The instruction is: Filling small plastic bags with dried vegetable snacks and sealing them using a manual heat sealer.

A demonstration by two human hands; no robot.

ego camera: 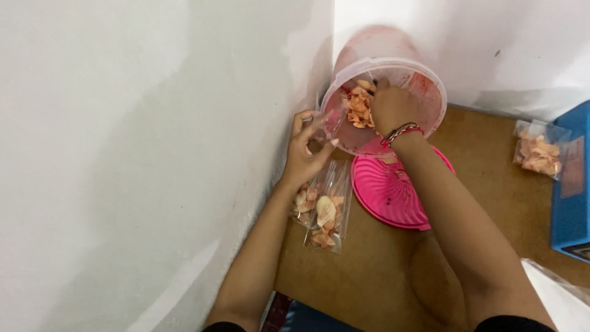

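Right hand (392, 109) reaches inside the tilted pink tub (424, 92), fingers curled down among orange chips (359, 109) (whether they clamp any, cannot tell). Left hand (305, 150) pinches a clear bag (326, 117) at the tub's rim, fingers partly spread. Filled chip bags (324, 215) lie on the floor just below the left wrist, beside a pink lid (387, 190); another filled bag (539, 150) sits far right against a blue box (571, 197).

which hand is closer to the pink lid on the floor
Right. The right hand is inside the tilted bucket, its wrist just above the pink lid; the left hand is further left.
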